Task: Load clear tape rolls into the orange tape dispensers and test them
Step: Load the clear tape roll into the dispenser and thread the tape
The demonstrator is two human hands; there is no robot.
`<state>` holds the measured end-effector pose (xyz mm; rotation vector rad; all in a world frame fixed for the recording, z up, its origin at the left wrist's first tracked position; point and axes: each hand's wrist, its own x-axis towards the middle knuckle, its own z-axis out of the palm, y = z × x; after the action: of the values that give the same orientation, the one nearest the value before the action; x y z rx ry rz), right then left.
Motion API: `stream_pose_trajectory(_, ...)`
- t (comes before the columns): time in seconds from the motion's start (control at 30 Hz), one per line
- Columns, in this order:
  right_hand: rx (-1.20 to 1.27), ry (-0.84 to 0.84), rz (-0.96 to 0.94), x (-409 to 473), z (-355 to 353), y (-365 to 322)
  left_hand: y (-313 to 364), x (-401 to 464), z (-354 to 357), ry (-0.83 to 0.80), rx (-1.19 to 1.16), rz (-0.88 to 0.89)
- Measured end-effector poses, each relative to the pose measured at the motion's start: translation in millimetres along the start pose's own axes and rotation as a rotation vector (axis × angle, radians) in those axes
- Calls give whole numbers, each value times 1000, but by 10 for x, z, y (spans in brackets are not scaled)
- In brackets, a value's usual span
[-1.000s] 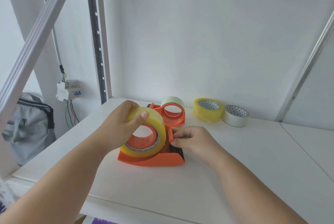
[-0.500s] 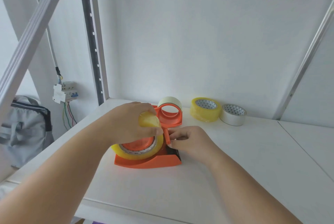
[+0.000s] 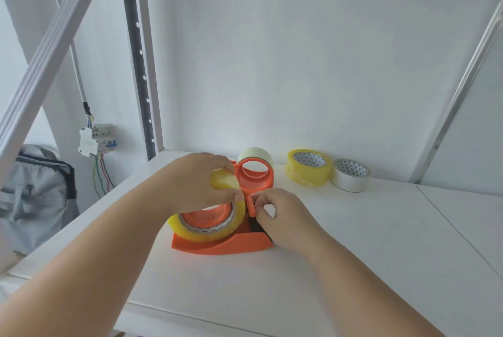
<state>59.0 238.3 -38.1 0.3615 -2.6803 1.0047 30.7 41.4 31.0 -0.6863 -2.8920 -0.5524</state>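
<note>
An orange tape dispenser [image 3: 223, 244] stands on the white shelf [image 3: 340, 255], with a yellowish clear tape roll [image 3: 209, 230] seated on its orange hub. My left hand [image 3: 198, 181] covers the roll's top and pinches the loose tape end [image 3: 224, 180] between thumb and fingers. My right hand [image 3: 283, 217] rests at the dispenser's front, fingertips on the small orange roller bar [image 3: 250, 204]. Just behind stands a second orange dispenser [image 3: 254, 176] carrying a pale tape roll [image 3: 255, 154].
Two spare rolls lie flat at the back: a yellow one [image 3: 309, 168] and a clear one [image 3: 351, 175]. A perforated metal upright [image 3: 138, 64] and a diagonal brace [image 3: 46, 50] stand at left. A breaker box [image 3: 95, 139] and grey bag [image 3: 35, 189] are beyond the shelf's left edge.
The roll went from tilted in my left hand to seated low on the hub. My left hand shifted over its top and took the tape end. The right hand stayed at the roller bar.
</note>
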Motion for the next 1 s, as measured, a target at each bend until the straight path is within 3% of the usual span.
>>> stream_pose_trajectory(0.2,27,-10,29,49,-11,40,-130,-11,-21,34,8,-27)
stream_pose_trajectory(0.5,284,23,127,57,-75,78,-193,-37,-90,-2,-61,-42)
stream_pose_trajectory(0.7,324,59,104,14,-144,22,-174,-19,-3,25,60,-15)
stream_pose_trajectory(1.0,393,33,143,3,-200,-28,-132,-37,-2,17,20,-26)
